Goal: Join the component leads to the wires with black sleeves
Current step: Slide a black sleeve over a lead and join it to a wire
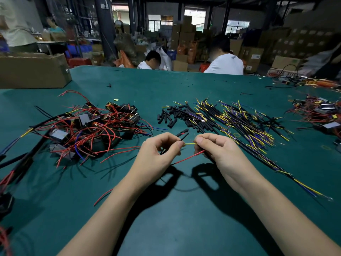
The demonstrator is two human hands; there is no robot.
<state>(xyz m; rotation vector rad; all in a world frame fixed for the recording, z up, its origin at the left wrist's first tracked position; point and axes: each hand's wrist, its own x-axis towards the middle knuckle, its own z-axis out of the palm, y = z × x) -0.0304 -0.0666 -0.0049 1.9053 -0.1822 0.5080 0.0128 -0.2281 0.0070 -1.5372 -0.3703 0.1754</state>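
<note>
Our left hand (162,150) and right hand (212,150) are pinching a yellow wire (190,143) between them, twisting the joint; sleeving is coming next.

A short yellow wire (190,143) is stretching level between two pinching fingertips above the green table; a thin red lead (188,157) is slanting down-left beneath it; two black sleeves (182,132) are jutting up-right just behind; more loose black sleeves (170,117) are lying heaped beyond, beside a spread of black-sheathed yellow-and-blue wires (239,121); red-leaded components (92,124) are sitting tangled at left.
</note>
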